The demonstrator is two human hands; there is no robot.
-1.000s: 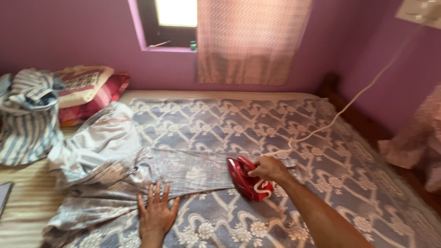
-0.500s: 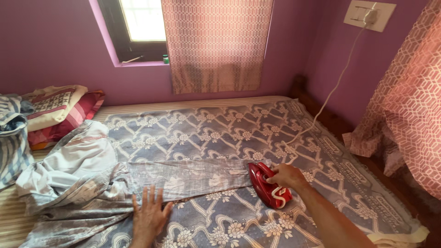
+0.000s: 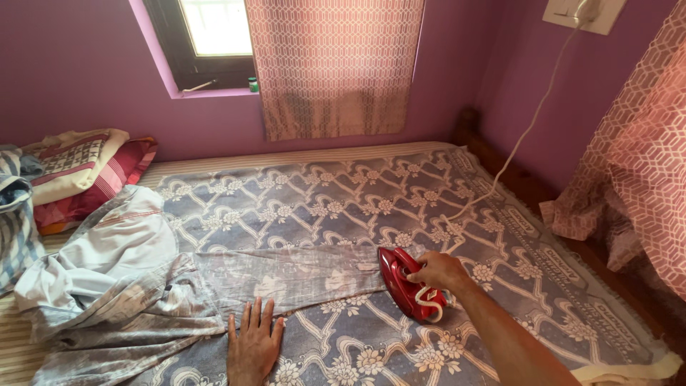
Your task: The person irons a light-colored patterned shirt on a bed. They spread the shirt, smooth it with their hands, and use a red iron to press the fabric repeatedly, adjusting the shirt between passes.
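Note:
My right hand (image 3: 437,271) grips the handle of a red electric iron (image 3: 406,282) that rests at the cuff end of a pale grey shirt sleeve (image 3: 300,271). The sleeve lies stretched flat across a grey floral bedspread (image 3: 371,193). My left hand (image 3: 254,347) lies flat, fingers spread, on the sleeve's near edge, to the left of the iron. The rest of the shirt (image 3: 114,286) is bunched at the left of the bed. A white cord (image 3: 529,129) runs from the iron up to a wall socket (image 3: 582,13).
Stacked pillows (image 3: 89,168) and a striped cloth (image 3: 18,214) lie at the bed's left. A window (image 3: 207,36) with a pink curtain (image 3: 332,68) is on the far wall. Another pink curtain (image 3: 636,164) hangs at the right beside the wooden bed frame (image 3: 514,179).
The iron and my right hand have slid right along the sleeve toward the cuff. My left hand stays pressed on the sleeve. The view has shifted to the right.

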